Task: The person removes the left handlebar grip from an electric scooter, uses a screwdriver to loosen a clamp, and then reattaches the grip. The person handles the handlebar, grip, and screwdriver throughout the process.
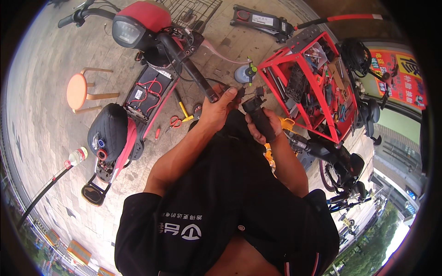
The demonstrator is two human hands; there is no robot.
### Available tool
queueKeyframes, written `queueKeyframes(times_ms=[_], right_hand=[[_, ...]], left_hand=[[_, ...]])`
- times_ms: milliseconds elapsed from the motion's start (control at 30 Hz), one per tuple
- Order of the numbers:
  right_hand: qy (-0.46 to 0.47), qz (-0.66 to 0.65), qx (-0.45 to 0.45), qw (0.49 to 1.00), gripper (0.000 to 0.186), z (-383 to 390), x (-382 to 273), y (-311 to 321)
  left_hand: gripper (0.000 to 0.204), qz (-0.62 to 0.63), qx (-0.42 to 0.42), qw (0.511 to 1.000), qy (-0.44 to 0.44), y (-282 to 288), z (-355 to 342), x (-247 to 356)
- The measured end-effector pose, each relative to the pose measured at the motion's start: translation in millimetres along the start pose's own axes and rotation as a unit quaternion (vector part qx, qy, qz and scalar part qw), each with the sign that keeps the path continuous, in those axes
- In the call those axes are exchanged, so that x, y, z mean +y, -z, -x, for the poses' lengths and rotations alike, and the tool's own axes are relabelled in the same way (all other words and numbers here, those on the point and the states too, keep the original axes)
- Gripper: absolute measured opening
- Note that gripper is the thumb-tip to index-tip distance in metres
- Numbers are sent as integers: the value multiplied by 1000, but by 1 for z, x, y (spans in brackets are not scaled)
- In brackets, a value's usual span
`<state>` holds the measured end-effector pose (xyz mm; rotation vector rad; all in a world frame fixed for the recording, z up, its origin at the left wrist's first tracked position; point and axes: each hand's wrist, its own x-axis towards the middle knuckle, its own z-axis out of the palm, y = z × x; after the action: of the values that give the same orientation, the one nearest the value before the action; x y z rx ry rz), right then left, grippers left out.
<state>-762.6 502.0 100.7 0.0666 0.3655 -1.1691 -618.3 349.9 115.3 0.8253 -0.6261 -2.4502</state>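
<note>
My left hand is closed around the end of a black handlebar of a red scooter, its thumb on top by a thin cable and small dark part. Just to the right, my right hand grips a black cylindrical handlebar grip with a collar at its upper end, apart from the bar's tip. On the scooter's open deck lies a battery with red wires. Below the bar on the paving are a yellow-headed hammer, red-handled scissors and a red screwdriver.
A red tool cart full of tools stands at the right, beside parked two-wheelers. An orange stool, a bottle and the scooter's black seat are at the left. A floor jack and spray bottle are ahead.
</note>
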Motion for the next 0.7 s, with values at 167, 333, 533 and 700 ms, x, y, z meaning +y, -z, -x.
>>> queueKeyframes(times_ms=[167, 333, 533, 700], right_hand=[[-21, -7, -22, 1000, 68, -2, 1, 1], [-21, 20, -92, 995, 75, -8, 1, -5], [38, 38, -101, 993, 72, -10, 4, -26], [64, 23, -117, 991, 67, -14, 2, -40]], left_hand=[[21, -1, -3, 1000, 4, 2, -1, -1], [21, -2, 5, 1000, -2, 1, 0, -1], [19, 8, 16, 1000, -3, -4, -1, 1], [20, 2, 8, 1000, -8, -5, 0, 3]])
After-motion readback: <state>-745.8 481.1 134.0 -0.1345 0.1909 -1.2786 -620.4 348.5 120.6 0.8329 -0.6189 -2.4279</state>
